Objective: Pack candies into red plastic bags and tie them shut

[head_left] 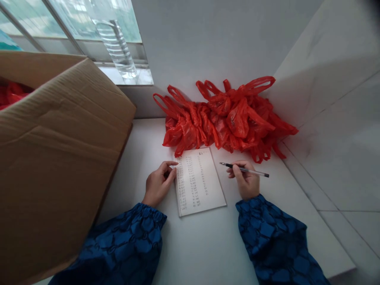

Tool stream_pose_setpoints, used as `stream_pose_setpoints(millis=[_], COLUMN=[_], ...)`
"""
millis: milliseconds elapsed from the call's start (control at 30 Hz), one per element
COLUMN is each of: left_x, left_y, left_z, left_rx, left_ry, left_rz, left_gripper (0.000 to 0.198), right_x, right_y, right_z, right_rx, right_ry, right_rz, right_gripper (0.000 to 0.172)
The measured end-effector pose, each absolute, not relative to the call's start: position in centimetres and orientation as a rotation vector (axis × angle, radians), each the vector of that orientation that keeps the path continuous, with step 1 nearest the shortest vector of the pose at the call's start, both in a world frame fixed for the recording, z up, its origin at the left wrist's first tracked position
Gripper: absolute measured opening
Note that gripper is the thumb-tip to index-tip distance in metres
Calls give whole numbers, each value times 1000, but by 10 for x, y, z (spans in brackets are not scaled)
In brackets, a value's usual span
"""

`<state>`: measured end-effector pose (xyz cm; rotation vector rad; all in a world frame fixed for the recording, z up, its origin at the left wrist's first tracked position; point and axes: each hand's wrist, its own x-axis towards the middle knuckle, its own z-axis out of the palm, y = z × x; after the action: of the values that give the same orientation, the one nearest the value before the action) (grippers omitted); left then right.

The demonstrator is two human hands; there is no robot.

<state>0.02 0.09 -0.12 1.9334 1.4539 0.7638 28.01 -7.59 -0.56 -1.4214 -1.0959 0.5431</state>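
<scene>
A notebook [199, 182] lies on the white tabletop with columns of small handwritten entries on its page; the characters are too small to read. My left hand [158, 183] rests at its left edge, thumb and forefinger apart, their tips touching the edge. To the right of the page, my right hand [246, 181] is closed around a pen [258, 172] with a clear barrel and dark grip. The pen's tip points left toward the notebook and is apart from the paper. Blue patterned sleeves cover both of my forearms.
Behind the notebook, a heap of red plastic bags [234, 114] lies against the wall. A large open cardboard box [59, 158] with red bags inside takes up the left side. On the windowsill stands a clear water bottle [117, 49]. Tiled wall [341, 130] borders the right.
</scene>
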Motion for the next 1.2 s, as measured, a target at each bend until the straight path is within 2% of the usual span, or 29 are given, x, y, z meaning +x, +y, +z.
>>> stream_pose_setpoints(millis=[200, 267, 400, 633, 1033, 1200], left_x=[-3, -4, -6, -8, -19, -16], left_y=[5, 6, 8, 7, -12, -14], left_z=[-1, -2, -1, 0, -5, -5], left_rx=[1971, 1987, 2014, 2028, 2025, 1999], left_ry=[1442, 1438, 1436, 1440, 1394, 1385], left_rz=[788, 795, 802, 845, 906, 890], left_gripper=[30, 31, 32, 36, 36, 34], right_x=[324, 332, 334, 326, 309, 273], right_y=[-102, -114, -131, -130, -127, -113], right_z=[-6, -15, -35, -45, -29, -9], right_rx=[-1572, -1583, -1658, -1660, -1443, -1352], right_ry=[-1374, -1507, -1728, -1830, -1631, -1520], right_rz=[139, 86, -42, -60, 143, 370], right_gripper=[23, 31, 61, 69, 48, 20])
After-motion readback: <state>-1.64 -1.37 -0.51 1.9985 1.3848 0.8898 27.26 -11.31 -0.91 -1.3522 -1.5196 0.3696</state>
